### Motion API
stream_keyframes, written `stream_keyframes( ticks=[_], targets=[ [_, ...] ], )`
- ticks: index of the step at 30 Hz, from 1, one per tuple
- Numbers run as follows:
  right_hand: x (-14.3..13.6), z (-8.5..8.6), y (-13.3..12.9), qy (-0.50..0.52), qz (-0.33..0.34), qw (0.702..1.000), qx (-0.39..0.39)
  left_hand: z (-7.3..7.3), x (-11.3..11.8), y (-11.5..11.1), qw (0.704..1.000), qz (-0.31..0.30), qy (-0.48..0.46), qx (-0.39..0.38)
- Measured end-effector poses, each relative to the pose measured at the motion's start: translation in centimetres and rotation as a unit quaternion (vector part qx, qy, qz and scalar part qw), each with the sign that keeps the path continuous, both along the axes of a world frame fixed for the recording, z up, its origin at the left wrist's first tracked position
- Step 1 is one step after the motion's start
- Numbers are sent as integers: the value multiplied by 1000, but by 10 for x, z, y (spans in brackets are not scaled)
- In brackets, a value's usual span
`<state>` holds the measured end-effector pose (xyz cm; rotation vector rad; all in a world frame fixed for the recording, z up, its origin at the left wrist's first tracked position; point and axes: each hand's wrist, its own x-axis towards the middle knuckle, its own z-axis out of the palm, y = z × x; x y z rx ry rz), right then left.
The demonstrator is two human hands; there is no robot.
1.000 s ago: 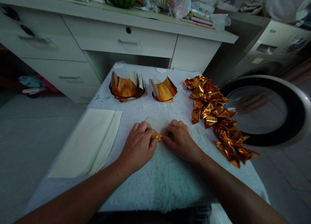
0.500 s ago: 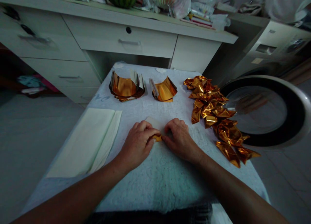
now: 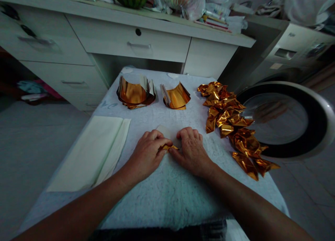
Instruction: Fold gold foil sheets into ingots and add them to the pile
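A small sheet of gold foil paper [image 3: 169, 148], with its pale side [image 3: 162, 130] showing beyond, lies on the cloth-covered table between my two hands. The fingers and thumb of my left hand [image 3: 149, 152] are closed on its near edge, which is rolled or folded over. My right hand [image 3: 193, 148] rests flat on the cloth with fingers stretched forward, its thumb tip touching the foil's right end. Part of the paper is hidden under my hands. To the right runs a row of folded gold foil pieces [image 3: 226, 113], shaped with pointed ends.
Two curled stacks of gold foil sheets, a larger stack [image 3: 134, 93] and a smaller stack [image 3: 178, 96], stand at the back. Pale paper sheets [image 3: 83, 153] lie at the left. Beyond are a drawer cabinet [image 3: 141, 35] and an open washing machine door [image 3: 285, 119] close to the table's right edge.
My right thumb has moved left onto the foil's end, and the right fingers have straightened from a curl. My left hand keeps its grip almost in place.
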<state>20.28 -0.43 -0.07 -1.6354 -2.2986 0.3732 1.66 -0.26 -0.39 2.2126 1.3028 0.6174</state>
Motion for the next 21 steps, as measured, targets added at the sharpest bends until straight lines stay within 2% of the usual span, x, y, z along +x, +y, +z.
stream_keyframes(
  ticks=[11,21],
  targets=[
    [8,6,0,47,23,998,-38,1,0,1,1000,1,4,-7],
    [13,3,1,33,33,998,-36,0,-2,1,1000,-6,-2,-5]
  ],
)
